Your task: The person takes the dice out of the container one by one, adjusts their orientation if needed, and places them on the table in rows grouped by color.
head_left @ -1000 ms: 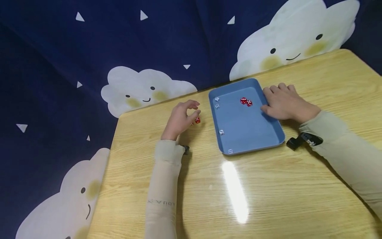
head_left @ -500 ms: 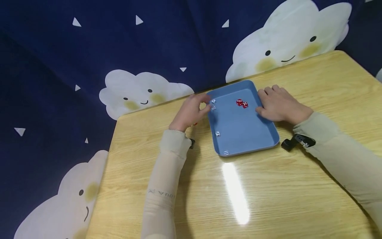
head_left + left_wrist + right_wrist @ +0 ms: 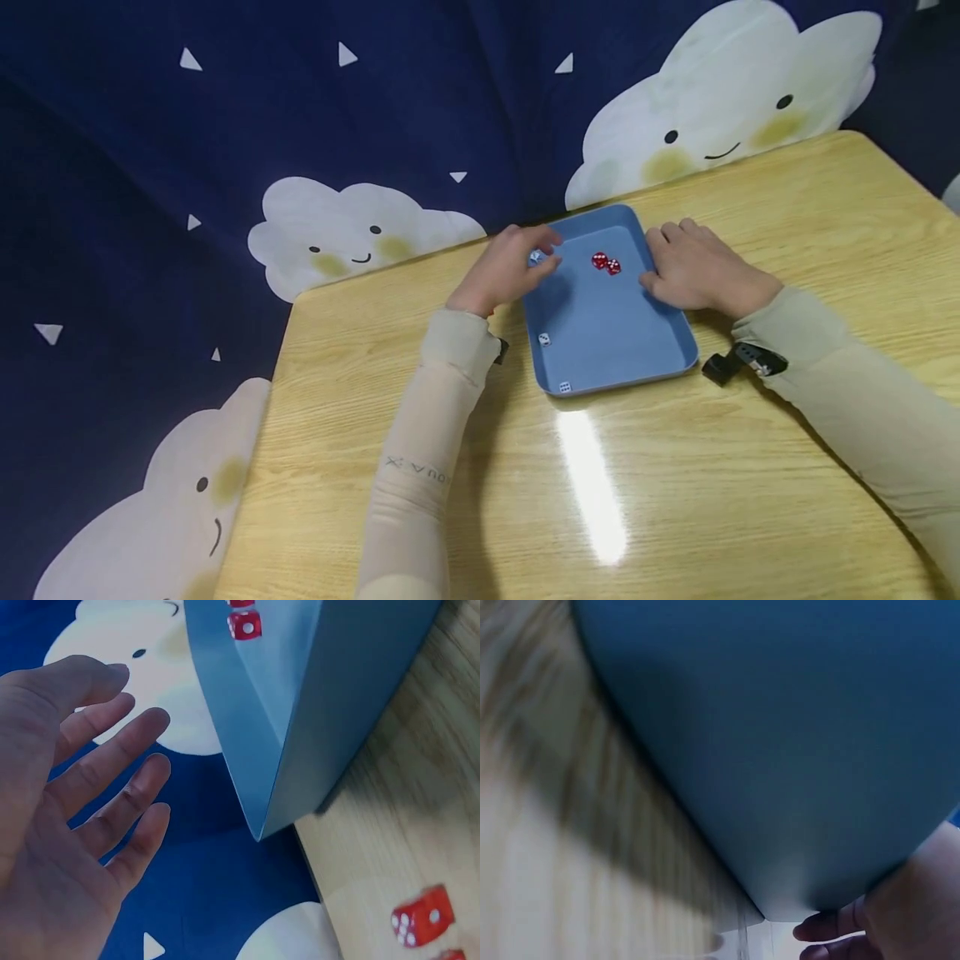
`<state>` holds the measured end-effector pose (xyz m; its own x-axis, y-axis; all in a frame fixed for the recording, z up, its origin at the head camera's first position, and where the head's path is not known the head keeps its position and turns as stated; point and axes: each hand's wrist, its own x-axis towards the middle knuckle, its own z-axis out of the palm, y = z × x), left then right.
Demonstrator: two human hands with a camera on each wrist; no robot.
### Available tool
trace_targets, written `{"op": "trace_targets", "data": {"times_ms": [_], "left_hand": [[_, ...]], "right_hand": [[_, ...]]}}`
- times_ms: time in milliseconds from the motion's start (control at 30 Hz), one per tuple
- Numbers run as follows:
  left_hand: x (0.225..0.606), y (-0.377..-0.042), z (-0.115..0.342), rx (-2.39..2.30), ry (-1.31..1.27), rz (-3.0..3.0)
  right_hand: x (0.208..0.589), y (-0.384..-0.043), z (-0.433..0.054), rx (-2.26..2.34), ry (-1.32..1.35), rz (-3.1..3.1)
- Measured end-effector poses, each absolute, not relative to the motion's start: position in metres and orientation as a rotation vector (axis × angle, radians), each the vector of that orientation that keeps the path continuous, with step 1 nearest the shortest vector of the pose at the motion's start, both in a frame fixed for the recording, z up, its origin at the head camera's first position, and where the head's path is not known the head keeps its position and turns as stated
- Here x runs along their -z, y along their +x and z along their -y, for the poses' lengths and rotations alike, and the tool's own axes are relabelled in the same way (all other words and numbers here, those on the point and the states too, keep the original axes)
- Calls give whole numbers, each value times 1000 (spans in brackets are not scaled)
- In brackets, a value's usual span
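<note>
white glare streaks the bright table; the right wrist view is dim, blurred.

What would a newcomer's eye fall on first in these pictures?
The blue tray on the wooden table likely stands out first, with two red dice in its far half. Large smiling clouds mark the dark blue backdrop behind the table. The left hand hovers over the tray's far left corner.

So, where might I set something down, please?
Bare table lies in front of the tray, between left sleeve and right sleeve, and also left of the left sleeve. Crowded: beside the tray's left wall, where red dice lie near the left hand.
</note>
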<state>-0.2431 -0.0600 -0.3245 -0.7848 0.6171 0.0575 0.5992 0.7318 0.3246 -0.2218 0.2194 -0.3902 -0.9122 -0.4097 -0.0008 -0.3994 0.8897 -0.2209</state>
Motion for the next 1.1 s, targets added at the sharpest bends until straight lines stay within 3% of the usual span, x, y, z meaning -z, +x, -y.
{"op": "trace_targets", "data": {"times_ms": [367, 733, 1100], "left_hand": [[340, -241, 44, -503, 1049, -2813], [333, -247, 23, -472, 1023, -2772], [335, -258, 4, -845, 952, -2730]], "right_hand": [[397, -213, -219, 333, -657, -3030], [397, -220, -222, 320, -607, -3013], [394, -224, -219, 284, -647, -3044]]}}
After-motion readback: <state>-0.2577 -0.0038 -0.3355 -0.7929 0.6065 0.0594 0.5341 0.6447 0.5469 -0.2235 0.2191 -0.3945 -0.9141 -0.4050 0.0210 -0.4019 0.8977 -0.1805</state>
